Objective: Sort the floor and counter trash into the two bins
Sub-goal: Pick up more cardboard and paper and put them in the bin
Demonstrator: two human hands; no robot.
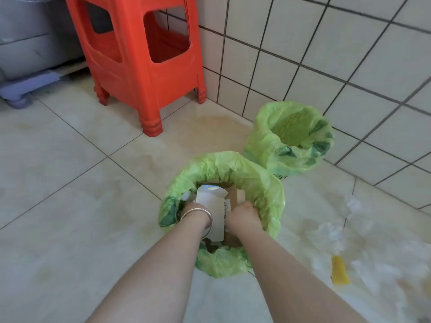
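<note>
Gripping a flat white carton (211,206), left hand (194,212) and right hand (242,215) reach into the crinkly green-lined bin (263,190).

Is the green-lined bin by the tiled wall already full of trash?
No, the far green-lined bin looks empty, showing only its bag liner inside.

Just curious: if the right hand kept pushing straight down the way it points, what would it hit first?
Probably the brown cardboard packed inside the near bin, just beyond the right hand; depth is hard to judge.
</note>
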